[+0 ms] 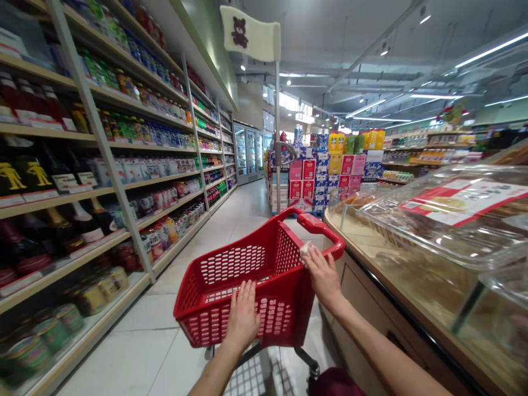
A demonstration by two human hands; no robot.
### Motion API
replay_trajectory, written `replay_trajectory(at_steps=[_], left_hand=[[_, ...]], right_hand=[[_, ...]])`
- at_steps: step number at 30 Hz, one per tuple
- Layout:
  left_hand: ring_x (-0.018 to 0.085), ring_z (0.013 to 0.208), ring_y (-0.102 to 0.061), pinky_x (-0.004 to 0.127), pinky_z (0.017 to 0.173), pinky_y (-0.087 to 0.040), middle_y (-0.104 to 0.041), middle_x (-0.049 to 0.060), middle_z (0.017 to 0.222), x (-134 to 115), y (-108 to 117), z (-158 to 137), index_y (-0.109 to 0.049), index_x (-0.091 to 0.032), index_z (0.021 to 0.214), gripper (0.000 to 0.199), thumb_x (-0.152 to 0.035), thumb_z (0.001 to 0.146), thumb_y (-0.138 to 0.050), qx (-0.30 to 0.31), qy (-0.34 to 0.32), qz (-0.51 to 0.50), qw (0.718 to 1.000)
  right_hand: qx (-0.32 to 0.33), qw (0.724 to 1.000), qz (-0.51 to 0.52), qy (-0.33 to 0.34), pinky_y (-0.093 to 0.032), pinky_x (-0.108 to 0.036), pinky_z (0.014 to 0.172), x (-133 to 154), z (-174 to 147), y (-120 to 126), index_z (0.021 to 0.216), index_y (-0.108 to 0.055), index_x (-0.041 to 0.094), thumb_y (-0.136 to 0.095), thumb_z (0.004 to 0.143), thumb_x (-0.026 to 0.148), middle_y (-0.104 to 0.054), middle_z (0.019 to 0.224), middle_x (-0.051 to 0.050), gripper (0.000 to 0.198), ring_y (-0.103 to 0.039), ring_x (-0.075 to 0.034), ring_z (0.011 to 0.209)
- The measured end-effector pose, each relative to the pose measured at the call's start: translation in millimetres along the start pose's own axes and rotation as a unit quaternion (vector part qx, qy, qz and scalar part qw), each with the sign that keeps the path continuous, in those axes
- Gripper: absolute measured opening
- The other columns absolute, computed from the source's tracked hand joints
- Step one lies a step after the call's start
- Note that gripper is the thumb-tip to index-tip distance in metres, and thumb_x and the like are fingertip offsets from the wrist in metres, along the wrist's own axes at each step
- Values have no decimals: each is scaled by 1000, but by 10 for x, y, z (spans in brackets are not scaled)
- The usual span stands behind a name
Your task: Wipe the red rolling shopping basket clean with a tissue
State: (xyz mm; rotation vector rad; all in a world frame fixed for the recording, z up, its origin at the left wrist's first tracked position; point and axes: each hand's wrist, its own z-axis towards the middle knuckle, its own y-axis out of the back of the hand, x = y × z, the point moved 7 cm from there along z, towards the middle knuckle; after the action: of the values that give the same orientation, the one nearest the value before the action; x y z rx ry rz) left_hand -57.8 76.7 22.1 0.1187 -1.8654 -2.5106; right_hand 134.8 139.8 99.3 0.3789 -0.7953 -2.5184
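Note:
A red plastic shopping cart [264,269] with a perforated basket stands crosswise in front of me, its handle end to the right. My left hand [243,316] lies against the near side of the basket, fingers stretched out over the rim and holding nothing. My right hand [324,275] is at the handle end, its fingers pressing a small crumpled white tissue or cloth [305,250] to the red plastic. Just above and beside it is the red handle [315,225]. No goods show in the visible part of the basket.
Shelves of bottles and cans [160,176] line the left side. On the right, a display counter [355,242] holds clear plastic food boxes [462,203], close to my right arm. Stacked drink cartons [303,179] stand ahead. A pole [278,132] carries a cream bear flag [251,34].

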Motion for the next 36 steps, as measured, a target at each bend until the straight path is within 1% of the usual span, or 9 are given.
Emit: replay_trajectory(at_steps=[3, 5, 11, 17, 21, 23, 29, 33, 36], left_hand=[[19, 129, -16, 41, 105, -19, -24, 8, 139, 5, -5, -15, -24, -9, 131, 69, -13, 64, -37, 4, -8, -8, 1000], [19, 129, -17, 40, 105, -20, -26, 8, 139, 64, 1, -45, -24, -9, 131, 67, -13, 65, -36, 4, -8, -10, 1000], [21, 129, -17, 42, 105, -18, -26, 9, 138, 310, 56, -196, -26, -8, 130, 66, -12, 65, -37, 0, 50, -4, 999], [20, 129, -18, 39, 106, -17, -27, 8, 139, 473, 93, -289, -26, -8, 130, 67, -12, 64, -38, 30, 38, -14, 999], [21, 129, -17, 41, 105, -18, -26, 10, 139, 898, 117, -488, -26, -7, 129, 64, -10, 66, -37, -5, 134, -4, 991], [20, 130, -14, 39, 105, -18, -25, 10, 139, 992, 104, -560, -25, -7, 130, 65, -10, 66, -37, -13, 141, -10, 990], [20, 129, -17, 42, 104, -18, -27, 10, 138, 1188, 87, -645, -27, -10, 129, 63, -12, 67, -37, -7, 121, -38, 992], [22, 127, -23, 44, 101, -22, -28, 15, 137, 1613, 69, -826, -24, -4, 129, 62, -14, 69, -37, 9, 263, -52, 963], [18, 126, -25, 40, 102, -24, -30, 14, 137, 1681, 60, -865, -25, -7, 128, 61, -12, 69, -37, 27, 253, -62, 965]], right_hand=[[7, 993, 46, 111, -14, -37, 101, 521, -120, -86, 107, -57, 23, -35, 86, 15, -48, 125, -3, 31, -39, -17, 118], [18, 988, 65, 141, -13, -36, 102, 668, -184, -109, 108, -56, 25, -35, 86, 16, -46, 126, -1, 32, -37, -15, 119], [28, 999, 41, -4, -18, -42, 98, 358, -91, -106, 113, -54, 20, -31, 83, 7, -46, 126, -9, 40, -39, -21, 118], [80, 982, 100, 137, -21, -40, 98, 1216, -168, -293, 115, -51, 23, -33, 83, 9, -43, 129, -4, 39, -36, -18, 120], [97, 990, 78, 65, -22, -43, 97, 1077, -106, -356, 117, -50, 19, -27, 81, 2, -41, 129, -8, 46, -37, -21, 119], [103, 990, 84, 45, -22, -44, 97, 1157, -94, -406, 119, -48, 19, -27, 81, 2, -40, 130, -10, 46, -36, -21, 120], [146, 960, 171, 166, -22, -41, 100, 2142, -143, -522, 124, -42, 22, -35, 85, 17, -36, 134, -7, 40, -30, -19, 124], [176, 963, 150, 136, -22, -44, 99, 2053, -55, -598, 125, -41, 20, -31, 85, 12, -35, 134, -8, 42, -32, -20, 123], [176, 967, 150, 103, -23, -45, 98, 2087, -19, -628, 126, -40, 18, -31, 85, 12, -36, 133, -10, 42, -33, -22, 122]])
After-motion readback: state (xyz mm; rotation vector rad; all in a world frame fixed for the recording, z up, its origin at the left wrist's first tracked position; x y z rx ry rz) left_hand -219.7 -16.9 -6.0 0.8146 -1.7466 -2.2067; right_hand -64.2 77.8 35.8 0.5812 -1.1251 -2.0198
